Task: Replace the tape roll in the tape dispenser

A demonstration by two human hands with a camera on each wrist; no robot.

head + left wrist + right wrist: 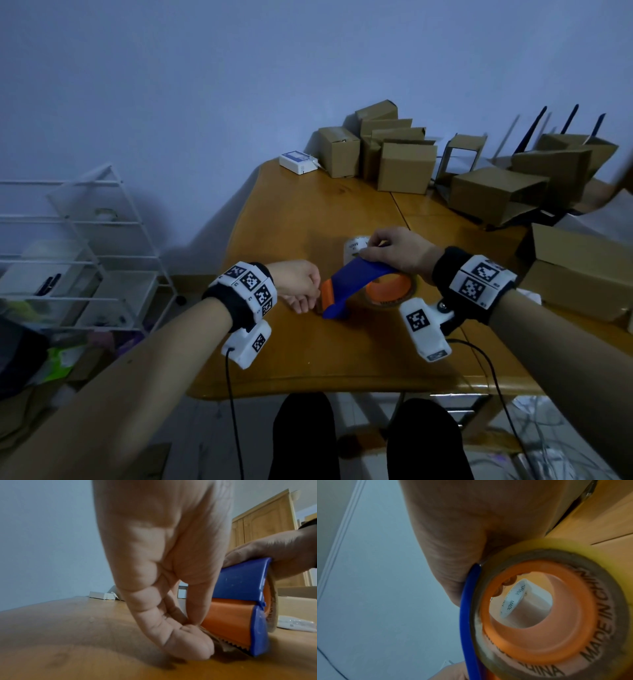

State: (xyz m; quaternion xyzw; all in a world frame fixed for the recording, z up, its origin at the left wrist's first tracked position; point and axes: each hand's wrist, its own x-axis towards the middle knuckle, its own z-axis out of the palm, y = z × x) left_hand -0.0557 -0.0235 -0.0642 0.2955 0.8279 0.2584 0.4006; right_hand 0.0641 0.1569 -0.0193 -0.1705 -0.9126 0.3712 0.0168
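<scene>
Overhead first: you are holding the tape dispenser (352,284) on the wooden table (308,349), near its front edge. Your right hand (399,251) is curling over the blue cover from above, fingers wrapped onto it, likely to pin the body so it cannot slide. Your left hand (301,284) is working at the orange front plate, fingertips closed on something small there. An empty white core (356,245) is lying just behind the dispenser, partly hidden by your right hand; that is probably the spent roll. Cardboard boxes (404,164) are crowding the far side, well apart from the work.

Left wrist: your fingertips (193,639) are pinching together right at the serrated blade (235,644), at the foot of the orange plate. A pale scrap is showing beside the teeth; whether it is the tape's free end you are gripping, I cannot tell for sure. Judging by position, you are drawing the end down over the cutter, the last threading step.

Right wrist: the new tape roll (583,582) is sitting around the orange hub (537,615), seemingly fully seated. The blue cover's edge is running along its left side under your palm. Through the hub's hole the white core is visible beyond. Mind the teeth near your left fingers.
</scene>
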